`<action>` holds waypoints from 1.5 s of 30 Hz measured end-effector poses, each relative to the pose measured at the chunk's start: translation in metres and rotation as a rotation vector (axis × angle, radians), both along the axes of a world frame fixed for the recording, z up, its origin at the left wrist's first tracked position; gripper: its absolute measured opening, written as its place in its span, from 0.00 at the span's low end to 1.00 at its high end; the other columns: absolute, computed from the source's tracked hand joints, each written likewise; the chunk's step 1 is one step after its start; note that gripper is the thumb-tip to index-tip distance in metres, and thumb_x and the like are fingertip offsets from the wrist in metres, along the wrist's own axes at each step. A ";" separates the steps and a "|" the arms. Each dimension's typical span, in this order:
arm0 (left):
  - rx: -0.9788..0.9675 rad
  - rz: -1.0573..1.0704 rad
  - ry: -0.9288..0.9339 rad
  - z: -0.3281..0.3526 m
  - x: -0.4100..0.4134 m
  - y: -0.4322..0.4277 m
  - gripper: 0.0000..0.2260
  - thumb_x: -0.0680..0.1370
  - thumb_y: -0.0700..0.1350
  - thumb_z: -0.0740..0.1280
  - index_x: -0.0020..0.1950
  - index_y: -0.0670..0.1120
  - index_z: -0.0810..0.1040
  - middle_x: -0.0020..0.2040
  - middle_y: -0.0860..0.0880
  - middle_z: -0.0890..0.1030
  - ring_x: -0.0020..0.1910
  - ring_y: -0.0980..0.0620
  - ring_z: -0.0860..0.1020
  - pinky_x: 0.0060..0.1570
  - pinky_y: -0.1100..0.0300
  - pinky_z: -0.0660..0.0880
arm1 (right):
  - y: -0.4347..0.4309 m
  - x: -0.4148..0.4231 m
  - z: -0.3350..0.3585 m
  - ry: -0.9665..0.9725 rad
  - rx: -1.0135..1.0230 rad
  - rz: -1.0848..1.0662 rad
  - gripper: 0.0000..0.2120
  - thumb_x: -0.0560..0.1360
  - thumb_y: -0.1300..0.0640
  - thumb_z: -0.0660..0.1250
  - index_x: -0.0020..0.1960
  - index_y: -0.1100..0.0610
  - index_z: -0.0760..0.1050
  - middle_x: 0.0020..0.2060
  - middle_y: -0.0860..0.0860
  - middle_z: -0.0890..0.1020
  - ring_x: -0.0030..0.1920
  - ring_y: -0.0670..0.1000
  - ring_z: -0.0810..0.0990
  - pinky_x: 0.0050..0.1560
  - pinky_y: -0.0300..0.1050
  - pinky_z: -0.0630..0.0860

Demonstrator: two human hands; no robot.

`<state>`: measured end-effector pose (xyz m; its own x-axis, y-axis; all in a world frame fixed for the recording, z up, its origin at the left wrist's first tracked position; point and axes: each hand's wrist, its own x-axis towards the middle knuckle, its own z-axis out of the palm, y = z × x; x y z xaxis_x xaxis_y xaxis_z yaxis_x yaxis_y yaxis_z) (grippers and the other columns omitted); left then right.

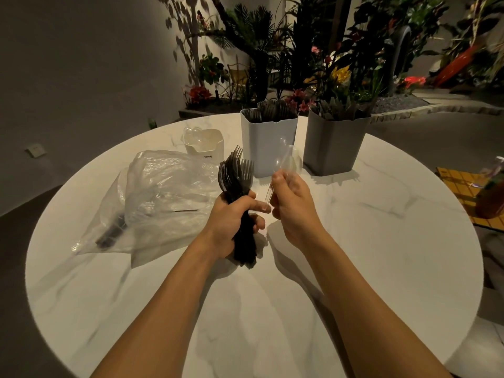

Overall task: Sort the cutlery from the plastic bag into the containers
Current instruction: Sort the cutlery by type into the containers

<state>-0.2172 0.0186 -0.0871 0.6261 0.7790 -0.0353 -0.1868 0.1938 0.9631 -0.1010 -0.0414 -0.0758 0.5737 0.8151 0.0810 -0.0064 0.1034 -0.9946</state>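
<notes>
My left hand (231,222) grips a bundle of black plastic forks (236,173), tines up, above the middle of the table. Right beside it my right hand (293,205) pinches clear plastic spoons (286,162) by their handles, bowls up. The crumpled plastic bag (163,197) lies to the left with some dark cutlery (111,230) inside. At the back stand a small white cup (204,144) holding clear spoons, a white container (268,143) with dark cutlery, and a grey container (335,144) with dark cutlery.
The round white marble table (381,255) carries everything. At its right edge lie a yellow grid mat (463,192) and a reddish object (491,197). Potted plants and flowers (327,64) fill the background beyond the table.
</notes>
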 end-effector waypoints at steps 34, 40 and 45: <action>0.235 0.518 -0.114 -0.008 -0.032 0.097 0.09 0.81 0.38 0.69 0.40 0.44 0.77 0.28 0.49 0.72 0.26 0.51 0.71 0.31 0.55 0.71 | 0.205 0.005 0.092 -0.606 -0.136 -0.017 0.17 0.77 0.50 0.61 0.40 0.61 0.79 0.34 0.55 0.82 0.38 0.57 0.81 0.44 0.56 0.81; 0.206 0.523 -0.142 -0.009 -0.031 0.098 0.15 0.80 0.35 0.69 0.35 0.50 0.77 0.28 0.48 0.72 0.26 0.49 0.70 0.29 0.56 0.70 | 0.235 0.012 0.080 -0.824 -0.211 -0.008 0.12 0.74 0.49 0.66 0.38 0.57 0.76 0.33 0.53 0.81 0.37 0.54 0.82 0.37 0.49 0.80; 0.183 0.536 -0.157 -0.008 -0.032 0.099 0.13 0.79 0.34 0.69 0.36 0.46 0.75 0.27 0.48 0.70 0.26 0.49 0.69 0.28 0.57 0.70 | 0.249 0.010 0.070 -0.946 -0.233 -0.001 0.21 0.79 0.47 0.67 0.31 0.52 0.67 0.28 0.49 0.73 0.31 0.50 0.72 0.32 0.41 0.64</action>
<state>-0.2488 0.1174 -0.0954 0.1305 0.9729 0.1911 -0.3556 -0.1341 0.9250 -0.0910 0.2080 -0.0060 0.3552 0.8686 0.3455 0.8056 -0.0970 -0.5844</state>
